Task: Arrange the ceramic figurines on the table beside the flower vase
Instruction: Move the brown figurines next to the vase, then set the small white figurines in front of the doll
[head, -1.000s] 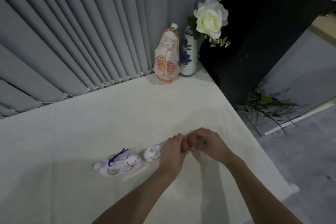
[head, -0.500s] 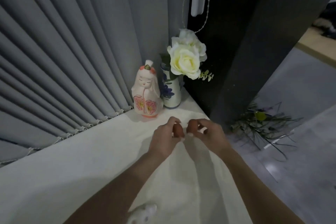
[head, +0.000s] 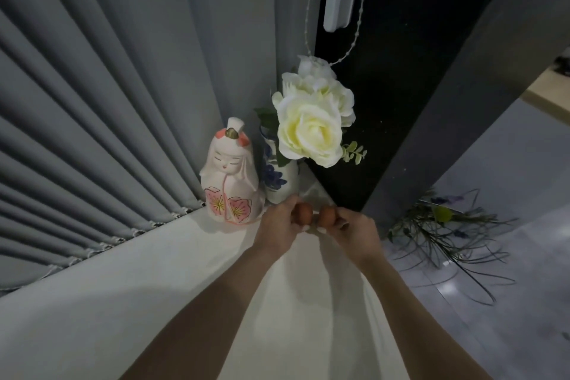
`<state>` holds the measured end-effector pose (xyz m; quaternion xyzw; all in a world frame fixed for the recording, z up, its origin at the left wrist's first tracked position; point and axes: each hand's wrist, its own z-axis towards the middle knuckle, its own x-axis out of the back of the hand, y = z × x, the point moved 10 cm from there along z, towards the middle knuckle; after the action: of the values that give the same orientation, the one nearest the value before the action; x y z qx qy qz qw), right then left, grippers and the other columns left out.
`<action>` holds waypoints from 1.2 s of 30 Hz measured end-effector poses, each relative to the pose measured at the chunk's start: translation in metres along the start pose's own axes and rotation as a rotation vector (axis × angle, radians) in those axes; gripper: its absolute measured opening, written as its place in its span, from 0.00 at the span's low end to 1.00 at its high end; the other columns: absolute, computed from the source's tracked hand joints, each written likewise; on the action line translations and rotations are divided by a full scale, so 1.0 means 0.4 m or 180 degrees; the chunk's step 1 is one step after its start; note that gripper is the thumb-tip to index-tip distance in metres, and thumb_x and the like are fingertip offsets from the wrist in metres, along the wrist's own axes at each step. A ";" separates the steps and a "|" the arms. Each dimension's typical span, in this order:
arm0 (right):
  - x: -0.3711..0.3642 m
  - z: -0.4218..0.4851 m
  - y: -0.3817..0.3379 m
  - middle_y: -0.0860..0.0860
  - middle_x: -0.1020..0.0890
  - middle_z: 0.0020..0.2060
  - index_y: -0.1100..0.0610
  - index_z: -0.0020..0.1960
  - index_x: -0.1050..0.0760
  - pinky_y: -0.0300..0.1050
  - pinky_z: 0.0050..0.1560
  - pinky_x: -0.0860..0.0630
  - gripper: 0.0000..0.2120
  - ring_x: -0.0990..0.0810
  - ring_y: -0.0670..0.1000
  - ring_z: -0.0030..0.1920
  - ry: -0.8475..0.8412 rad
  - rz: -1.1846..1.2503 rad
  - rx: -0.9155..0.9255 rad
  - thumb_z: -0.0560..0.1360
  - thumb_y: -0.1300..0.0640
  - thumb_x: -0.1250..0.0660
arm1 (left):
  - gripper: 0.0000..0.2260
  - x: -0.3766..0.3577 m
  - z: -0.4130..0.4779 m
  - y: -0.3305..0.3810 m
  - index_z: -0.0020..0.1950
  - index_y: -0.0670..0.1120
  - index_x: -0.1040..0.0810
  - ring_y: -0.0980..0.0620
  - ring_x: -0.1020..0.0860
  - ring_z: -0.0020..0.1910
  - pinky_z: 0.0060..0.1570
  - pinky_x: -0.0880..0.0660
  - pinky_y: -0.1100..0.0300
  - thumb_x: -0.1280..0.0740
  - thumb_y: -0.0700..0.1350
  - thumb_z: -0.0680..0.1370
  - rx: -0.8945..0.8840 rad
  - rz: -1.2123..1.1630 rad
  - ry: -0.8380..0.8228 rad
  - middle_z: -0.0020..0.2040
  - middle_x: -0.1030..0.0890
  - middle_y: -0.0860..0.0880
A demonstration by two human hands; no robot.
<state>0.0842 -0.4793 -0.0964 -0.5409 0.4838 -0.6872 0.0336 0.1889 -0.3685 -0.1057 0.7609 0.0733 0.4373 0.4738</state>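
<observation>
The grey curtain [head: 101, 120] is hanging well to the left of my grip, and the white-clothed worktop [head: 101, 302] is stretching beneath it and back toward me. White roses [head: 311, 129] are leaning out just above my grip from the blue-and-white flower vase [head: 277, 179], which is standing directly beyond it. A doll figurine [head: 229, 176] is standing upright just left of and beyond my grip, touching the vase. My left hand [head: 279, 230] and right hand [head: 354, 233] are hovering side by side, each grip pinching a small reddish-brown figurine [head: 303, 213], the second one [head: 327, 216] just right of the first; whether the two are touching, I cannot tell.
</observation>
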 end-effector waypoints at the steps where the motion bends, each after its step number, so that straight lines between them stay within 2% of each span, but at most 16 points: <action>1: -0.004 0.003 0.000 0.56 0.22 0.32 0.60 0.36 0.25 0.47 0.39 0.28 0.07 0.23 0.53 0.37 -0.0002 -0.0010 0.0000 0.68 0.60 0.28 | 0.16 -0.003 0.007 -0.010 0.50 0.42 0.23 0.39 0.19 0.50 0.52 0.20 0.45 0.27 0.32 0.65 0.0065 -0.0127 -0.0045 0.48 0.17 0.38; 3: -0.007 0.005 -0.001 0.54 0.23 0.32 0.56 0.34 0.29 0.45 0.38 0.30 0.10 0.24 0.53 0.36 0.0007 -0.0022 -0.0002 0.67 0.59 0.28 | 0.13 -0.010 0.014 -0.027 0.49 0.41 0.22 0.39 0.19 0.49 0.52 0.21 0.50 0.28 0.31 0.66 0.0114 -0.0211 -0.0079 0.47 0.17 0.38; 5: -0.009 0.006 0.000 0.57 0.21 0.32 0.59 0.35 0.27 0.47 0.39 0.27 0.09 0.21 0.56 0.37 0.0016 -0.0056 0.0005 0.67 0.58 0.27 | 0.11 -0.006 0.012 -0.030 0.48 0.43 0.20 0.42 0.19 0.46 0.48 0.23 0.57 0.30 0.33 0.68 0.0084 -0.0078 -0.0059 0.44 0.17 0.41; 9: -0.019 0.004 0.002 0.59 0.21 0.34 0.57 0.35 0.29 0.48 0.38 0.28 0.10 0.21 0.59 0.39 -0.0041 -0.0080 -0.0018 0.67 0.57 0.27 | 0.17 -0.006 0.005 -0.030 0.54 0.37 0.22 0.39 0.19 0.52 0.55 0.21 0.44 0.28 0.28 0.66 0.0195 -0.0467 -0.0148 0.51 0.18 0.35; 11: -0.019 0.000 0.003 0.56 0.21 0.37 0.58 0.42 0.24 0.44 0.40 0.31 0.08 0.21 0.59 0.42 -0.0060 -0.0059 -0.0025 0.67 0.57 0.27 | 0.17 -0.005 -0.008 -0.033 0.55 0.38 0.23 0.42 0.20 0.49 0.54 0.20 0.51 0.31 0.28 0.69 0.0226 -0.0637 -0.0172 0.53 0.19 0.36; 12: -0.015 -0.004 0.003 0.57 0.19 0.40 0.59 0.47 0.22 0.43 0.42 0.31 0.11 0.20 0.59 0.44 -0.0066 -0.0053 -0.0040 0.67 0.56 0.28 | 0.16 -0.001 -0.017 -0.035 0.57 0.39 0.23 0.45 0.21 0.48 0.53 0.20 0.55 0.32 0.28 0.71 0.0204 -0.0643 -0.0158 0.54 0.20 0.37; 14: -0.007 -0.016 0.007 0.58 0.18 0.48 0.58 0.55 0.22 0.43 0.46 0.29 0.17 0.20 0.59 0.50 -0.0064 -0.0068 -0.0064 0.68 0.54 0.30 | 0.18 0.017 -0.036 -0.037 0.62 0.41 0.25 0.45 0.22 0.54 0.59 0.23 0.51 0.32 0.32 0.72 0.0102 -0.0316 -0.0040 0.59 0.21 0.38; 17: 0.009 -0.047 0.017 0.57 0.19 0.54 0.55 0.61 0.25 0.48 0.53 0.25 0.21 0.21 0.58 0.54 -0.0025 0.0093 -0.0176 0.69 0.58 0.29 | 0.26 0.029 -0.073 -0.049 0.69 0.40 0.32 0.42 0.28 0.65 0.67 0.29 0.48 0.31 0.32 0.72 0.0199 -0.0238 -0.0103 0.66 0.26 0.40; 19: 0.022 -0.078 0.014 0.57 0.20 0.56 0.55 0.62 0.25 0.48 0.54 0.24 0.23 0.20 0.57 0.52 0.0092 0.0202 -0.0227 0.68 0.61 0.28 | 0.28 0.044 -0.104 -0.051 0.70 0.39 0.34 0.43 0.30 0.68 0.67 0.30 0.54 0.31 0.32 0.72 0.0258 -0.0320 -0.0139 0.69 0.29 0.40; 23: 0.021 -0.158 -0.027 0.55 0.22 0.56 0.56 0.62 0.26 0.41 0.46 0.27 0.23 0.23 0.49 0.43 0.0095 0.0375 -0.0194 0.68 0.63 0.28 | 0.27 0.114 -0.198 -0.057 0.70 0.40 0.33 0.46 0.30 0.68 0.62 0.33 0.63 0.30 0.36 0.73 0.0312 -0.0432 -0.0073 0.71 0.30 0.42; 25: -0.002 -0.202 -0.056 0.53 0.22 0.57 0.55 0.63 0.27 0.44 0.49 0.23 0.24 0.23 0.49 0.45 -0.0156 0.0529 -0.0142 0.69 0.63 0.28 | 0.25 0.160 -0.263 -0.065 0.69 0.42 0.32 0.49 0.28 0.66 0.60 0.33 0.65 0.30 0.39 0.73 0.0336 -0.0432 0.0001 0.70 0.29 0.43; 27: -0.049 -0.258 -0.090 0.52 0.22 0.58 0.54 0.65 0.28 0.46 0.53 0.22 0.26 0.22 0.50 0.50 -0.0701 0.0660 -0.0029 0.68 0.64 0.28 | 0.24 0.206 -0.338 -0.079 0.69 0.44 0.31 0.55 0.28 0.63 0.58 0.32 0.68 0.30 0.43 0.74 0.0382 -0.0387 0.0019 0.69 0.28 0.45; 29: -0.115 -0.335 -0.124 0.50 0.24 0.59 0.52 0.67 0.31 0.42 0.53 0.23 0.30 0.24 0.50 0.58 -0.1514 0.0842 0.0034 0.68 0.64 0.27 | 0.23 0.248 -0.420 -0.107 0.69 0.45 0.30 0.58 0.29 0.62 0.59 0.32 0.67 0.32 0.46 0.75 0.0467 -0.0357 -0.0025 0.69 0.28 0.46; 31: -0.170 -0.419 -0.151 0.47 0.27 0.62 0.49 0.69 0.35 0.36 0.53 0.27 0.35 0.28 0.47 0.62 -0.2185 0.0810 0.0109 0.67 0.62 0.26 | 0.28 0.278 -0.506 -0.149 0.70 0.48 0.32 0.58 0.31 0.66 0.65 0.34 0.62 0.34 0.56 0.72 0.0621 -0.0231 -0.0197 0.71 0.30 0.49; 33: -0.203 -0.486 -0.178 0.45 0.29 0.65 0.47 0.71 0.37 0.35 0.56 0.31 0.38 0.31 0.44 0.63 -0.2463 0.0596 0.0264 0.66 0.60 0.25 | 0.39 0.298 -0.591 -0.192 0.71 0.50 0.35 0.56 0.33 0.69 0.68 0.36 0.60 0.38 0.68 0.64 0.0714 -0.0092 -0.0438 0.71 0.32 0.54; 36: -0.239 -0.562 -0.227 0.48 0.29 0.67 0.49 0.71 0.37 0.39 0.64 0.34 0.39 0.31 0.47 0.66 -0.2479 0.0327 0.0582 0.64 0.61 0.24 | 0.43 0.308 -0.699 -0.256 0.73 0.55 0.40 0.60 0.35 0.68 0.65 0.38 0.63 0.33 0.70 0.62 0.0786 0.0464 -0.0790 0.69 0.35 0.61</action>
<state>-0.0075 -0.2355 -0.0887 -0.7307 0.3983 -0.4685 0.2967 0.0892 -0.0647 -0.0658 0.8646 0.0122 0.3609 0.3493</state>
